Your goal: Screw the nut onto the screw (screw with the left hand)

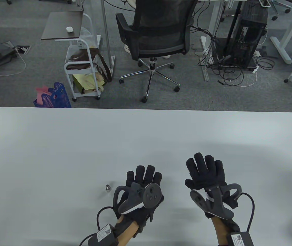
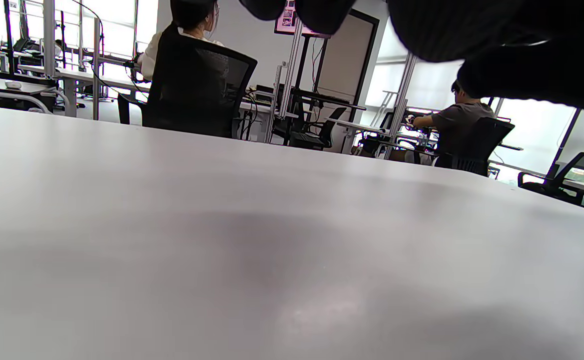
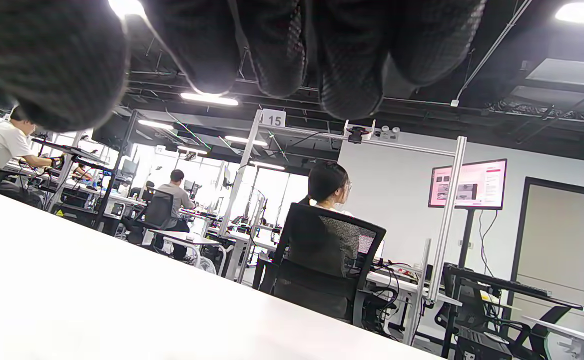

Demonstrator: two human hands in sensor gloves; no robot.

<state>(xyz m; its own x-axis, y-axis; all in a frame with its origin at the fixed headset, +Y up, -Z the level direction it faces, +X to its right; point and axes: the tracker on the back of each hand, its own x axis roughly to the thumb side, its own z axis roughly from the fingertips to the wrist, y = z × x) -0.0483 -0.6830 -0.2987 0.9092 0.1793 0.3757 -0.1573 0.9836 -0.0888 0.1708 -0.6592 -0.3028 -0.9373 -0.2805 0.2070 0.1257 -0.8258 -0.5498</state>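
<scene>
A small metal screw with a nut on it [image 1: 108, 188] stands on the white table [image 1: 58, 153], just left of my left hand. My left hand [image 1: 143, 179] lies palm down on the table with its fingers spread and holds nothing. My right hand [image 1: 206, 170] is also open and empty, palm down, to the right. The two hands are apart. In the left wrist view only dark fingertips [image 2: 436, 30] show at the top edge. In the right wrist view the fingertips [image 3: 272, 45] hang at the top edge. The screw shows in neither wrist view.
Beyond the table's far edge are a black office chair [image 1: 158, 38], a white cart [image 1: 81, 74] and a blue basket [image 1: 54, 96] on the floor. The wrist views show other desks and people in the room.
</scene>
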